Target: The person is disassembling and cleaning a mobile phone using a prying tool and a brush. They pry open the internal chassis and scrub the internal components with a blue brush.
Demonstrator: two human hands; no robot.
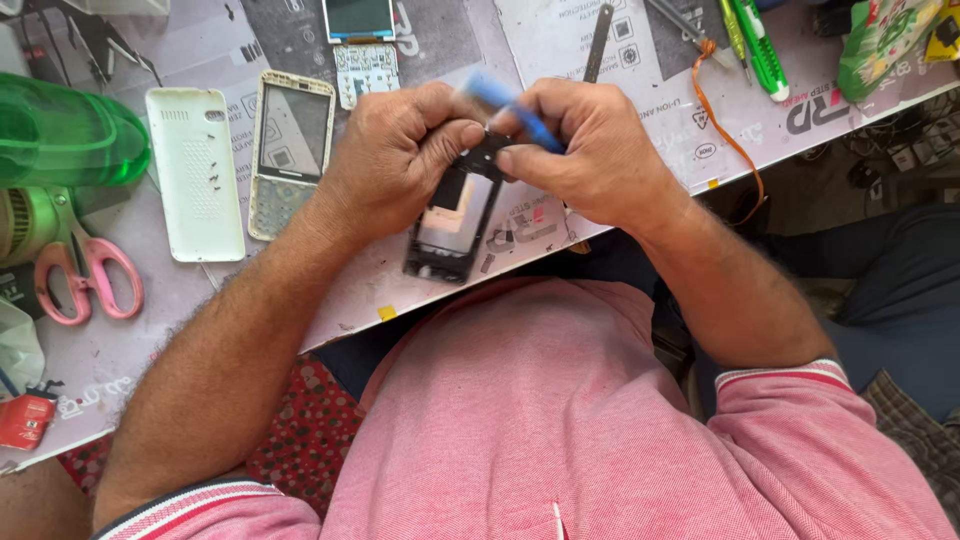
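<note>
Nearest: pink ribbed polo shirt point(560, 420) with striped cuffs, filling the lower frame.

Above the table edge: left hand point(395, 150), fingers curled and clamped on the upper end of a black rectangular phone frame with a pale inner panel point(452, 222); frame tilted, lower end hanging just past the edge of the white printed work mat point(560, 40).

Right hand point(590, 150), fingers pinched shut on a blue plastic-handled tool point(510, 105); tool slanted, blurred, tip hidden at the top of the frame between both thumbs. Hands touching at the thumbs.

Left of the hands, flat on the mat: gold-rimmed phone front housing with keypad point(290, 150); just beside it, white plastic back cover point(193, 170) with small dark screws point(213, 180) lying on it. Farther left: pink-handled scissors point(88, 280), translucent green plastic piece point(60, 130).

Far edge: small keypad circuit board point(365, 70) below a display module point(358, 18); flat metal pry strip point(598, 42); green-handled tools point(758, 45); thin orange wire point(720, 120) trailing off the mat.
</note>
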